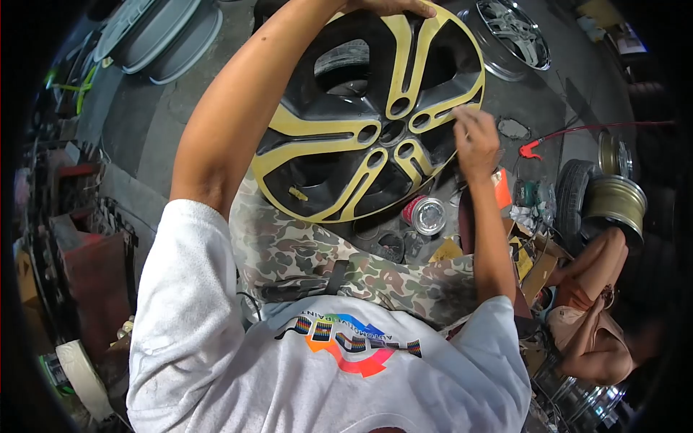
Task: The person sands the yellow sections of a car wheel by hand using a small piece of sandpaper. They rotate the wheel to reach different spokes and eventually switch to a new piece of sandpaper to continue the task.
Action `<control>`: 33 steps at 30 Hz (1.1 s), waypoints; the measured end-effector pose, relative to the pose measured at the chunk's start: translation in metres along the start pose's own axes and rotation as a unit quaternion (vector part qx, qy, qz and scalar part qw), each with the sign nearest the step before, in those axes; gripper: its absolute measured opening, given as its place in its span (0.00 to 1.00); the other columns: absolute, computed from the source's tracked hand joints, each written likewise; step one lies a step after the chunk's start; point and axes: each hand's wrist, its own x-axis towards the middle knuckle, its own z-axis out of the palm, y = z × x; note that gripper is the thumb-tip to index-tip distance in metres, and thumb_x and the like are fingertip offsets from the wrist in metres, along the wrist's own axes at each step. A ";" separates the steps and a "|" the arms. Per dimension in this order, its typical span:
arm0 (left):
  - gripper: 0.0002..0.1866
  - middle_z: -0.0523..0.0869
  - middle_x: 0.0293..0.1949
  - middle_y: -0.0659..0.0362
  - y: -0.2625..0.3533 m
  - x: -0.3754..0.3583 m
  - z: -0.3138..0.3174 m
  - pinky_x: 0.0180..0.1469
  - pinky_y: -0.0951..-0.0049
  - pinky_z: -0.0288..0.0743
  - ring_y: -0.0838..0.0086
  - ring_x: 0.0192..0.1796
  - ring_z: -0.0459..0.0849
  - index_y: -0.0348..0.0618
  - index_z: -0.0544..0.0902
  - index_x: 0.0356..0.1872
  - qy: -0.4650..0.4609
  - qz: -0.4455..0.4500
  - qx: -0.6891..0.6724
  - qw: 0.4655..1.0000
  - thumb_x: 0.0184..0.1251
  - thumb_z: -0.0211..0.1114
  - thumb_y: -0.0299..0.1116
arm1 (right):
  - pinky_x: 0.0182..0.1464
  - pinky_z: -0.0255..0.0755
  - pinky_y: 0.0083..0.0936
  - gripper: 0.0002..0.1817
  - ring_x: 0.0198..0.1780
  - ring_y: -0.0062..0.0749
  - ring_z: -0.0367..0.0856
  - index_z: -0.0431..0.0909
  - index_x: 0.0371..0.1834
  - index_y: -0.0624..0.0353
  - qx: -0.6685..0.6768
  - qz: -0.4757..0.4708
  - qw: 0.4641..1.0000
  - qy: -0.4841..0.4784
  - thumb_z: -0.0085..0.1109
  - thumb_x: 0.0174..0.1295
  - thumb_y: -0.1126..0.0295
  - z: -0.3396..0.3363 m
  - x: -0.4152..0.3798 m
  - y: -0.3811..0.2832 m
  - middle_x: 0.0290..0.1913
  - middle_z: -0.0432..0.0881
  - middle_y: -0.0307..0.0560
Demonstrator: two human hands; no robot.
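An alloy wheel (392,133) leans in front of my knees, its black spokes faced with a flat yellow layer. At the top of the picture my left hand (386,6) grips the wheel's far edge, partly cut off by the frame. My right hand (477,141) is at the wheel's right edge, beside a spoke end. Its fingers are curled together and slightly blurred, and what they pinch cannot be made out. A small yellow scrap (298,194) shows in the lower left opening. Just below the rim stands a round can (426,216) with a red side.
Another person (588,325) sits at the right, near a gold wheel (615,204) and a tyre (574,198). A red hose with a nozzle (530,149) lies on the floor. Silver wheels (513,32) stand at the upper right, grey rims (155,32) at the upper left.
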 end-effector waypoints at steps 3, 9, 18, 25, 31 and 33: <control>0.17 0.92 0.45 0.64 0.004 -0.001 -0.002 0.53 0.72 0.79 0.79 0.46 0.84 0.41 0.90 0.56 0.000 0.010 -0.008 1.000 0.79 0.66 0.42 | 0.55 0.81 0.36 0.17 0.50 0.44 0.86 0.89 0.47 0.59 0.022 -0.069 0.997 -0.007 0.69 0.52 0.83 0.003 -0.008 -0.020 0.47 0.87 0.46; 0.15 0.92 0.46 0.63 0.006 -0.006 0.001 0.54 0.72 0.79 0.79 0.47 0.84 0.43 0.90 0.56 0.021 -0.019 -0.009 1.000 0.78 0.66 0.40 | 0.54 0.80 0.36 0.17 0.50 0.43 0.86 0.88 0.47 0.59 -0.003 -0.034 0.999 0.003 0.69 0.53 0.82 0.004 -0.008 -0.022 0.48 0.88 0.46; 0.15 0.92 0.46 0.64 0.003 -0.003 0.001 0.55 0.73 0.78 0.79 0.47 0.84 0.43 0.90 0.56 0.016 -0.003 -0.005 1.000 0.78 0.67 0.39 | 0.57 0.79 0.36 0.17 0.52 0.45 0.85 0.89 0.48 0.58 0.003 -0.058 0.998 -0.015 0.69 0.54 0.82 0.006 -0.011 -0.032 0.48 0.87 0.47; 0.15 0.92 0.47 0.62 -0.005 0.003 0.001 0.55 0.72 0.79 0.78 0.47 0.85 0.41 0.90 0.56 0.014 0.003 -0.034 0.999 0.78 0.67 0.38 | 0.55 0.79 0.38 0.14 0.51 0.45 0.85 0.88 0.44 0.61 -0.008 -0.037 0.999 0.011 0.68 0.54 0.82 0.001 -0.001 -0.016 0.46 0.87 0.46; 0.16 0.92 0.48 0.63 -0.011 0.008 -0.001 0.57 0.72 0.78 0.79 0.50 0.83 0.42 0.90 0.57 -0.007 0.002 -0.049 0.999 0.79 0.66 0.39 | 0.56 0.79 0.38 0.13 0.50 0.45 0.85 0.88 0.43 0.60 -0.039 0.001 0.999 0.036 0.67 0.53 0.83 0.002 0.004 0.011 0.45 0.88 0.47; 0.15 0.92 0.48 0.63 -0.011 0.007 0.000 0.56 0.72 0.78 0.78 0.49 0.84 0.42 0.90 0.57 0.000 0.009 -0.045 0.999 0.79 0.66 0.38 | 0.56 0.79 0.38 0.13 0.50 0.45 0.85 0.88 0.43 0.60 -0.024 -0.005 0.999 0.035 0.67 0.54 0.83 0.004 0.000 0.005 0.45 0.88 0.47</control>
